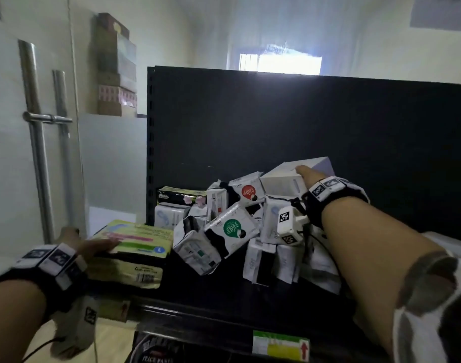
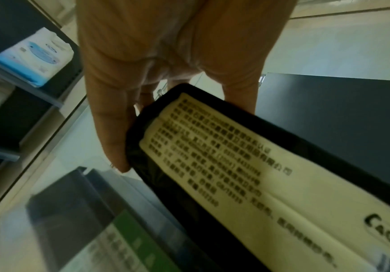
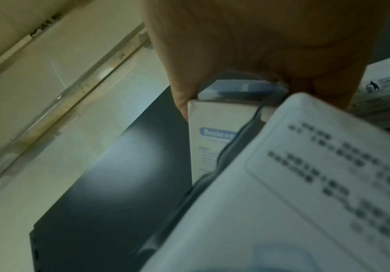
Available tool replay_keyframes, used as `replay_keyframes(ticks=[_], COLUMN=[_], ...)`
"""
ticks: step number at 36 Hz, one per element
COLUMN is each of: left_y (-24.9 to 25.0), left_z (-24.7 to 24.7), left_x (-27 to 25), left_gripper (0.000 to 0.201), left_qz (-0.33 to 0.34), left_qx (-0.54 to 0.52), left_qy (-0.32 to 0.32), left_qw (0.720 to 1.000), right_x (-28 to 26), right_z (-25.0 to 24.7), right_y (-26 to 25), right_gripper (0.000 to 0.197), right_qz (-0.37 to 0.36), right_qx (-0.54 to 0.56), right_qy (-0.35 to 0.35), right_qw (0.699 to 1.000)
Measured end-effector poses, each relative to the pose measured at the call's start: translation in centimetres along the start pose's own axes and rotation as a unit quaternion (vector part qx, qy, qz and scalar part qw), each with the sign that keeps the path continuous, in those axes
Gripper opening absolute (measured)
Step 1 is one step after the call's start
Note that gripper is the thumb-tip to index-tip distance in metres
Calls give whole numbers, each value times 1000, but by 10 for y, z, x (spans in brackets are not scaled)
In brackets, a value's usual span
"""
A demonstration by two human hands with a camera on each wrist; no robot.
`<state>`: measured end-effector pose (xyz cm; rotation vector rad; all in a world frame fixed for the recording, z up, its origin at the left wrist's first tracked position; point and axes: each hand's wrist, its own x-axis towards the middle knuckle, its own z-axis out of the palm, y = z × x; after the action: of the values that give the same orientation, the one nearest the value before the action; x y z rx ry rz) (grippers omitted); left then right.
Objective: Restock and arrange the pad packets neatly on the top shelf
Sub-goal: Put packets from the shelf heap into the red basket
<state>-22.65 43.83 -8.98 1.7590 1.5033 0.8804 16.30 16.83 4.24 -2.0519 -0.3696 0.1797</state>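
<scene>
Left hand point(image 1: 93, 244) grips the near-left end of a yellow-green packet point(image 1: 137, 238), fingers laid over the top, thumb under the end per the left wrist view point(image 2: 119, 139); that packet sits on a second yellow one point(image 1: 127, 273) just below the hand, both at the left end of the top shelf point(image 1: 224, 292). To the right of that hand, a loose heap of white pad packets, tipped every way: one with a green dot point(image 1: 230, 229) leaning in front, one with a red dot point(image 1: 247, 192) behind it, a dark packet with pink flowers point(image 1: 182, 196) at the back left. Further right, the right hand point(image 1: 309, 175) clamps the end of a white box point(image 1: 289, 176) at the top of the heap, thumb on one side and fingers on the other in the right wrist view point(image 3: 222, 117); more white packets point(image 1: 284, 260) lie under that forearm. Shelf's black back panel point(image 1: 302, 121) stands past both hands. Step looks like sorting the pile, early on, most packets not yet lined up. Next move probably needs the box lifted clear without toppling the heap, then set upright against the back panel, while the left hand squares the yellow stack. Risk: leaning packets slide off the front edge.
</scene>
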Motion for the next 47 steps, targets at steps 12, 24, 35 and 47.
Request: replay_keyframes(ticks=[12,24,35,47], left_y=[3,9,10,-49], left_z=[-28,-58,-111,-115], left_x=[-45,-76,-88,-137], left_gripper=[74,84,57,43], left_qz=[-14,28,164,294], left_qx=[56,5,-16,134], left_qy=[67,101,-59,-311], left_qw=[996,994,985,894], right_x=[-45,-131,-235,-328], right_z=[-40,-31,7,39], right_y=[-9,-8,-4,64], right_gripper=[101,93,74,50], right_qz=[-72,-100,-119,-32], right_qx=[215,323,176,-76], right_qy=[105,83,-71,-408], right_qw=[968,937,975,909])
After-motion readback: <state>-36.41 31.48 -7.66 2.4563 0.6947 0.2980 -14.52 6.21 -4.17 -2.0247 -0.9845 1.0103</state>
